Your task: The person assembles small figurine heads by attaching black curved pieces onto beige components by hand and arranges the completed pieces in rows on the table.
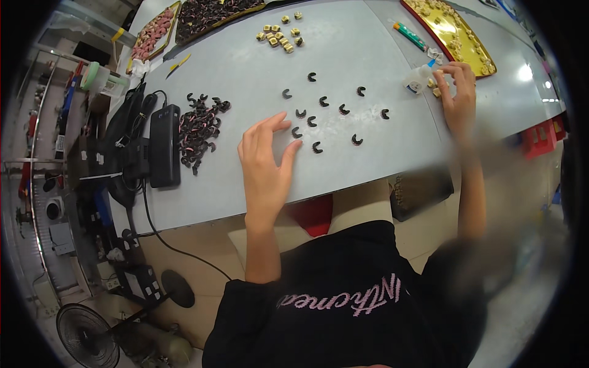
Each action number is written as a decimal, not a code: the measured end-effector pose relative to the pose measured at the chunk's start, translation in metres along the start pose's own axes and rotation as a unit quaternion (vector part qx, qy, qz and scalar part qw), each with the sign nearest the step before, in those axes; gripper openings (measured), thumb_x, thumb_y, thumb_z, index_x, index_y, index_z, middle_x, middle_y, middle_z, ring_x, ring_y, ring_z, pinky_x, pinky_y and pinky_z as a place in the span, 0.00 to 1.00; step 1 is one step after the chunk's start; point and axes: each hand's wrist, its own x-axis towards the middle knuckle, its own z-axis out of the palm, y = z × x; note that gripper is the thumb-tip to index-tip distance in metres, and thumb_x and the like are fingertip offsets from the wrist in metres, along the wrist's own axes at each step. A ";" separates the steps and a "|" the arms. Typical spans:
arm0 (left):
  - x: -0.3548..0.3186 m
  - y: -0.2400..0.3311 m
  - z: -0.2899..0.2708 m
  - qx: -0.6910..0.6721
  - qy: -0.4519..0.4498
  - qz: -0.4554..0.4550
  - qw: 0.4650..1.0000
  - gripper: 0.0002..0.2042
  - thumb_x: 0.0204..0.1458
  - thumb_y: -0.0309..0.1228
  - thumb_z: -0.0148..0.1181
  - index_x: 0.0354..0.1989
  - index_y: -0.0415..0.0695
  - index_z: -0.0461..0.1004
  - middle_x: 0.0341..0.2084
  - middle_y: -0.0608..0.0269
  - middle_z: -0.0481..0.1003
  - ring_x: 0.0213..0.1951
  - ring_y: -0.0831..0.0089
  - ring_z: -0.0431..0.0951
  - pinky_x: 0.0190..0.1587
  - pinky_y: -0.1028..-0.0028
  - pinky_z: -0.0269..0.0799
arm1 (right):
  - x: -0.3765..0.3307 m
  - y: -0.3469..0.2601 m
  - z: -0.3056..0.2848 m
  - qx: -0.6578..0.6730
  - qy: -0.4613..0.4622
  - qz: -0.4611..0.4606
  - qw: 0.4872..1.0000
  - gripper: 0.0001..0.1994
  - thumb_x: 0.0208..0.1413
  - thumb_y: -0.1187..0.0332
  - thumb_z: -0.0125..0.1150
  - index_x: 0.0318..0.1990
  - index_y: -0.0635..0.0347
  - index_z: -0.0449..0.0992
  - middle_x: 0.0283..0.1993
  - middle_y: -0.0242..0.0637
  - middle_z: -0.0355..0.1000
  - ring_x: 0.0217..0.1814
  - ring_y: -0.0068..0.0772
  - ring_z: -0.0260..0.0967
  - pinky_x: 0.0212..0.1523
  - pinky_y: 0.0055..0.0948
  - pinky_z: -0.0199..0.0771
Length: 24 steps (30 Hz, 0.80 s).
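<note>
Beside several black C-shaped pieces (311,121) spread over the table, my left hand (267,150) rests with thumb and fingers apart. One C-shaped piece (297,132) lies in the gap between thumb and fingers, not gripped. At the right, my right hand (460,98) is curled, its thumb and index fingertips close together. Whatever may be between them is too small to make out. Small yellow pieces (437,92) lie by that thumb. A small clear bottle with a blue tip (417,80) stands or leans just left of them; its posture is unclear.
A pile of black and pink curved pieces (199,129) lies left, beside a black power bank (165,146) with cables. Yellow-and-black cubes (276,38) sit at the far middle. Trays, including a gold tray (466,52), line the back, near a green tube (410,37) and yellow tweezers (178,65).
</note>
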 end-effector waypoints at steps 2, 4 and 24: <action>-0.001 -0.001 0.001 0.029 0.008 0.014 0.999 0.20 0.49 0.25 0.63 0.52 0.45 0.71 0.42 0.64 0.76 0.49 0.64 0.70 0.56 0.66 0.61 | -0.002 0.001 -0.002 0.028 0.008 0.033 0.999 0.08 0.54 0.71 0.63 0.37 0.64 0.73 0.39 0.40 0.68 0.40 0.37 0.67 0.41 0.32 0.67; 0.001 -0.001 0.003 0.028 0.000 0.019 0.999 0.20 0.49 0.25 0.63 0.52 0.45 0.70 0.41 0.65 0.76 0.49 0.65 0.69 0.56 0.65 0.59 | -0.005 0.005 -0.009 0.090 0.047 0.082 0.992 0.08 0.56 0.75 0.61 0.43 0.64 0.76 0.41 0.36 0.70 0.40 0.25 0.68 0.41 0.21 0.69; -0.011 0.005 0.017 -0.350 0.109 0.121 0.922 0.28 0.44 0.18 0.64 0.56 0.38 0.64 0.38 0.57 0.74 0.44 0.66 0.74 0.58 0.59 0.67 | -0.043 -0.106 -0.032 0.536 -0.043 0.240 0.808 0.08 0.55 0.79 0.57 0.43 0.63 0.70 0.45 0.49 0.73 0.37 0.27 0.71 0.42 0.26 0.73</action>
